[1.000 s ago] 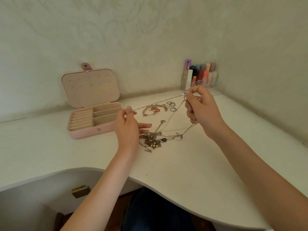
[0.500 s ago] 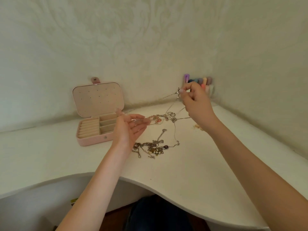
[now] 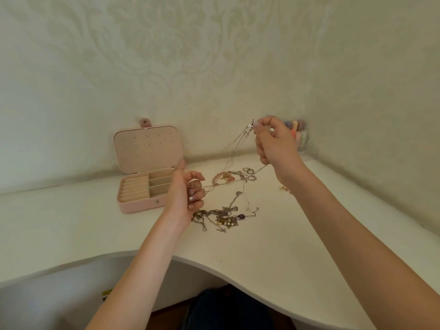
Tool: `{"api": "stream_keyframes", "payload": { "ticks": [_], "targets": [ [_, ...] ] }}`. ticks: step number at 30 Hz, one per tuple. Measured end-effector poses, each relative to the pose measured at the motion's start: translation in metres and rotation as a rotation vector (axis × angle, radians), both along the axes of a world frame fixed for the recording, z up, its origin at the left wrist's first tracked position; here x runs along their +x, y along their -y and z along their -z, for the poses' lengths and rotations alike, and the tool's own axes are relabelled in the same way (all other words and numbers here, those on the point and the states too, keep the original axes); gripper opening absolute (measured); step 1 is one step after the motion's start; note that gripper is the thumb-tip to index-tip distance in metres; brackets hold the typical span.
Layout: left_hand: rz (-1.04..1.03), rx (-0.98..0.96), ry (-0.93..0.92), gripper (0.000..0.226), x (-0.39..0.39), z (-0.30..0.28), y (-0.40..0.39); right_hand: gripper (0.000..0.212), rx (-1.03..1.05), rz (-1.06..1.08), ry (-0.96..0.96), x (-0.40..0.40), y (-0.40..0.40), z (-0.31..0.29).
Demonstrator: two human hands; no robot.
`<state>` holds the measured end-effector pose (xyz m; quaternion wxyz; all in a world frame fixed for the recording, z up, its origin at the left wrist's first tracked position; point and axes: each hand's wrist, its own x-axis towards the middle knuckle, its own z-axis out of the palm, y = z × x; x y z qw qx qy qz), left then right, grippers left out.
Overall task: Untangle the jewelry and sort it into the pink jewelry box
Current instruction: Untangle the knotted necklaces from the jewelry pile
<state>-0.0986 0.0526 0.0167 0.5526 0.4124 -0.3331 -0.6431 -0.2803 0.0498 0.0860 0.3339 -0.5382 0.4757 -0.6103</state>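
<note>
The pink jewelry box (image 3: 138,206) stands open at the back left of the white desk, lid upright, its beige compartments bare. A thin silver chain (image 3: 232,148) stretches in the air between my hands. My right hand (image 3: 273,144) pinches its clasp end high up near the wall. My left hand (image 3: 188,191) grips the lower end just right of the box. A tangled heap of chains (image 3: 221,216) with pearls and a purple stone lies below my hands. A pink bead bracelet (image 3: 222,178) and small rings (image 3: 248,171) lie behind it.
A clear organiser with coloured tubes (image 3: 297,134) stands in the corner behind my right hand. A small gold piece (image 3: 284,188) lies by my right wrist. The desk's curved front edge (image 3: 214,263) runs close to my body, and walls close in at back and right.
My right hand has lifted the chain's clasp end higher. My left hand has curled shut on the lower end. The camera has tilted up, so everything sits lower in view.
</note>
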Motion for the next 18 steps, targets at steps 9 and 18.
{"api": "stream_keyframes", "payload": {
  "ticks": [9, 18],
  "targets": [
    [-0.068, -0.377, 0.601, 0.029, -0.008, 0.007, -0.011, 0.014, 0.039, -0.129, 0.052, 0.025, -0.002, 0.0],
    [-0.286, -0.775, 0.853, 0.02, -0.03, 0.013, -0.035, 0.014, 0.032, -0.197, 0.107, 0.045, -0.002, -0.013]
  ]
}}
